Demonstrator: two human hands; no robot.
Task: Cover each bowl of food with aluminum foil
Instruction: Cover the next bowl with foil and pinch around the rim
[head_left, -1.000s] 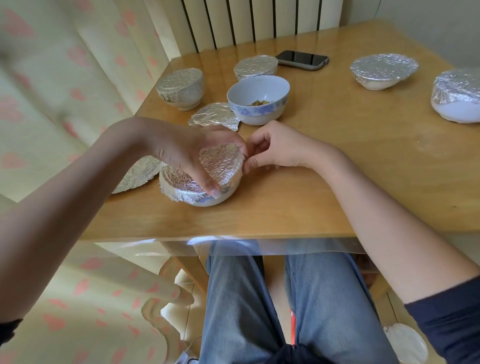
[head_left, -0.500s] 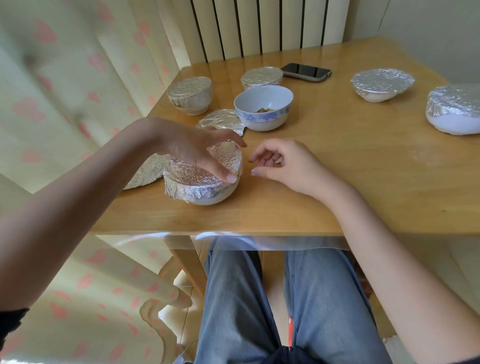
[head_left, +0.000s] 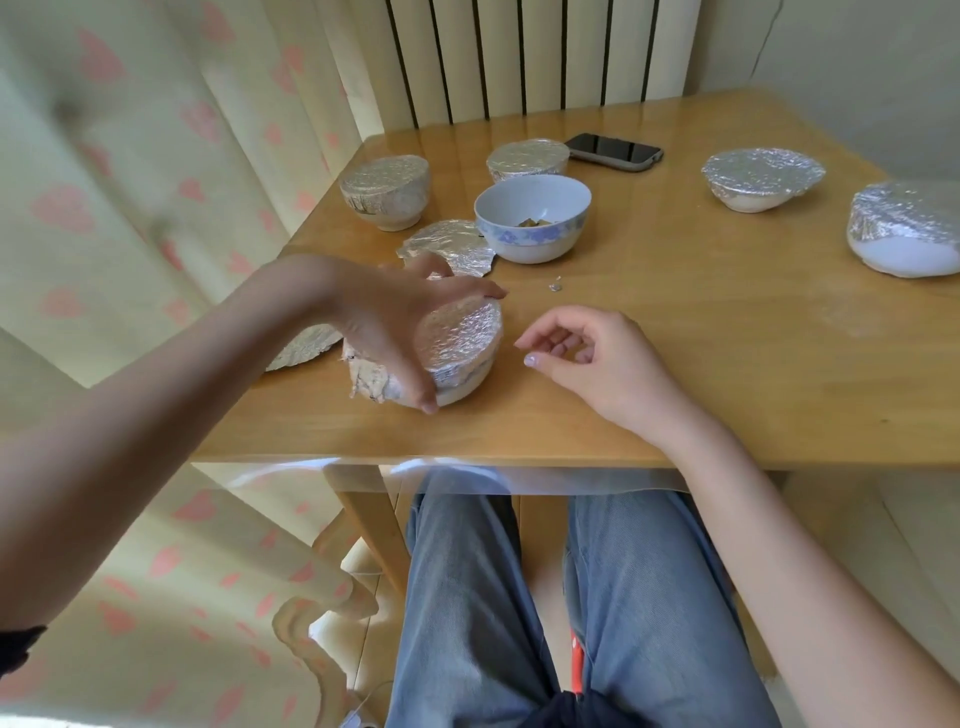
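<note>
Left hand (head_left: 395, 317) grips the foil-wrapped bowl (head_left: 457, 353) near the worktop's (head_left: 675, 322) front-left corner; right hand (head_left: 587, 364) rests beside it, loosely curled, grasping nothing.

**Foil down on the near bowl**

We see the left hand (head_left: 395, 317) clamped over the foil-wrapped bowl (head_left: 457, 353) near the table (head_left: 727, 364) edge. The right hand (head_left: 587, 364) hovers just beside it, fingers curled, empty. One open bowl (head_left: 532, 218) sits behind, uncovered.
</note>
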